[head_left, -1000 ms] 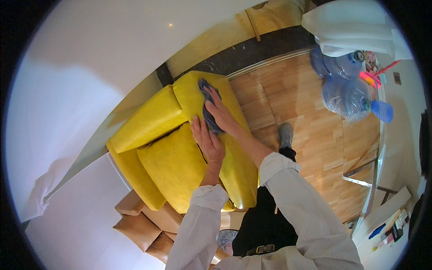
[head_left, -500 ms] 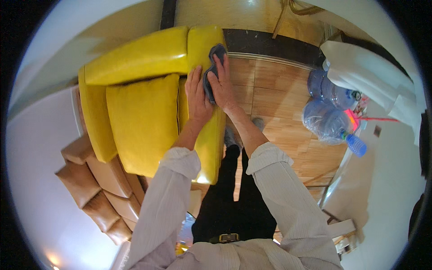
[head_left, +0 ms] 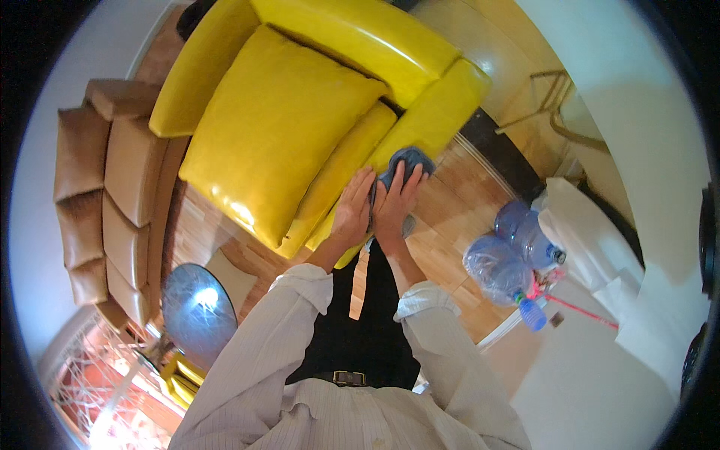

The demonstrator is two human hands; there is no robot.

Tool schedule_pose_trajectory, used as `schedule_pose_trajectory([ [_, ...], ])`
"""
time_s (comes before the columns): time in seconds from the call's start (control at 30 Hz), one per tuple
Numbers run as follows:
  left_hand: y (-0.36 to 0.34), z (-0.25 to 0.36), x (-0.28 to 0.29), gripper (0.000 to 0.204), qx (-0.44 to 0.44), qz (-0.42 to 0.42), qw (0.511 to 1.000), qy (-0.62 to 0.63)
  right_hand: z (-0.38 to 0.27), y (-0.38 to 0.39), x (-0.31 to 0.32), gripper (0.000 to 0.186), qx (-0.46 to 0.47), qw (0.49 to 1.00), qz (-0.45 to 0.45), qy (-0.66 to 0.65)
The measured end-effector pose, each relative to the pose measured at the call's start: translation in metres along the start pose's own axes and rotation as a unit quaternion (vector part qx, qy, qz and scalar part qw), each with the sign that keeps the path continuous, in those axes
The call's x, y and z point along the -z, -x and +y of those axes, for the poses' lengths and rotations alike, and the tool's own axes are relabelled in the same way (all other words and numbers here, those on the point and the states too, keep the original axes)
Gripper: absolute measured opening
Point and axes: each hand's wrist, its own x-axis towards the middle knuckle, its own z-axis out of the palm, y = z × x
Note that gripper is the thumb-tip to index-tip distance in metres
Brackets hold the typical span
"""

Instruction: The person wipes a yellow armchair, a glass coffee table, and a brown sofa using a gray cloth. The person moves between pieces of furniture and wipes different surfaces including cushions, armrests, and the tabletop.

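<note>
A yellow leather armchair (head_left: 281,142) stands in front of me, its loose seat cushion to the left of the right armrest (head_left: 427,124). On that armrest my right hand (head_left: 394,204) presses a dark blue-grey cloth (head_left: 409,160), fingers over it. The cloth bunches up beyond the fingertips and hangs over the outer edge. Close beside, my left hand (head_left: 352,214) lies on the armrest's inner side with its fingers stretched out. Its fingertips are near the cloth, and I see nothing held in it.
Brown sofa seats (head_left: 124,187) stand along the left. Large clear blue water bottles (head_left: 499,270) sit on the wooden floor at the right, beside white draped fabric (head_left: 589,240). A round dark glossy tabletop (head_left: 199,307) is at the lower left, and a thin-legged metal frame (head_left: 559,105) stands far right.
Both hands and the cloth have moved nearer to me along the armrest. The view has turned, so the armchair appears tilted and the round tabletop has come into sight.
</note>
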Motion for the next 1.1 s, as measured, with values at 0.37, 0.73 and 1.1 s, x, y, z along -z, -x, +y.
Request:
schedule_pose_trajectory([
  [0.37, 0.172, -0.084, -0.007, 0.062, 0.51, 0.188, 0.799, 0.258, -0.038, 0.101, 0.0, 0.056, 0.352, 0.879, -0.32, 0.045],
  [0.73, 0.175, -0.06, 0.006, 0.076, 0.549, 0.241, 0.486, 0.636, -0.033, 0.039, 0.047, 0.059, 0.549, 0.686, -0.466, 0.107],
  [1.1, 0.212, -0.082, -0.029, 0.077, 0.493, 0.371, 0.344, 0.708, -0.07, 0.06, -0.001, 0.036, 0.623, 0.549, -0.543, 0.126],
])
